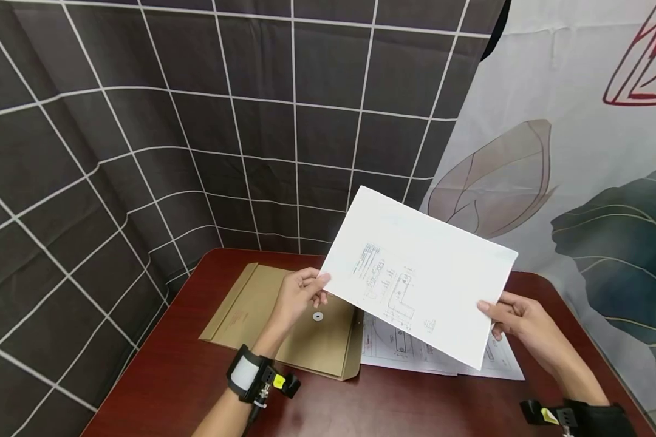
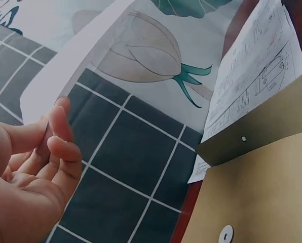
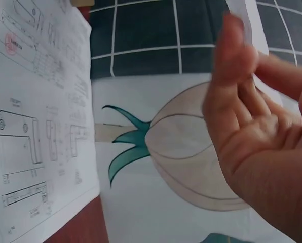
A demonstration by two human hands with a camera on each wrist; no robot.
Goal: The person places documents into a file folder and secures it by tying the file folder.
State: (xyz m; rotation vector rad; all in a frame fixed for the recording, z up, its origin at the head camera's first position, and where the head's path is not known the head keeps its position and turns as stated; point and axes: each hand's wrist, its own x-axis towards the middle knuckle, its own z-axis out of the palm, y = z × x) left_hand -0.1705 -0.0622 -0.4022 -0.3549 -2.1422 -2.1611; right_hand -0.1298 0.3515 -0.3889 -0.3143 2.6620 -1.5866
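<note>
A stack of white paper sheets (image 1: pixel 415 261) is held up above the table, tilted, with a technical drawing of an L-shaped part on its face. My left hand (image 1: pixel 303 291) pinches its left edge between thumb and fingers. At the right edge, near the lower corner, my right hand (image 1: pixel 516 315) pinches it likewise. In the left wrist view the sheets (image 2: pixel 70 66) appear nearly edge-on above the left hand (image 2: pixel 39 162). The right wrist view has the right hand (image 3: pixel 257 106) gripping the paper's edge at the top.
A brown kraft document envelope (image 1: pixel 251 315) with a round white button (image 1: pixel 317 316) lies on the left of the reddish-brown table (image 1: pixel 169 370). Printed drawing sheets (image 1: pixel 503 361) lie right of it, partly under the held paper. Gridded dark cloth (image 1: pixel 262 133) hangs behind.
</note>
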